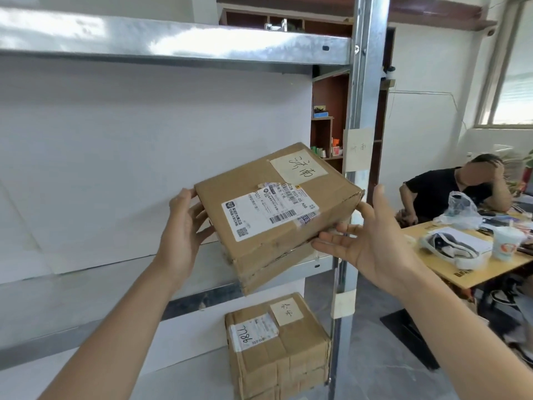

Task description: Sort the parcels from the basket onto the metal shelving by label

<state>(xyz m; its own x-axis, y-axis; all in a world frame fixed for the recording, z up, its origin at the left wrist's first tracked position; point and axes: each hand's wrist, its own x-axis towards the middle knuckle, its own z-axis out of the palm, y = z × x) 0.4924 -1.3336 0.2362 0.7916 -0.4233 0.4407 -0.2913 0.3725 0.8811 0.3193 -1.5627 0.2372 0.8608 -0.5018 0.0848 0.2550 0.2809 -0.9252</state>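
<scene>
A brown cardboard parcel (pixel 277 215) with a white shipping label and a handwritten paper tag is tilted in the air at the right end of the middle shelf (pixel 86 287) of the metal shelving. My left hand (pixel 184 226) grips its left side. My right hand (pixel 372 241) supports its right end from below, fingers spread. A second taped parcel (pixel 277 345) with its own handwritten tag stands on the shelf below. The basket is out of view.
The shelving's right upright post (pixel 360 140) carries taped paper labels (pixel 357 150). To the right, a person sits at a yellow table (pixel 473 269) holding a cup, a plastic bag and papers. A wooden cabinet (pixel 328 116) stands behind the rack.
</scene>
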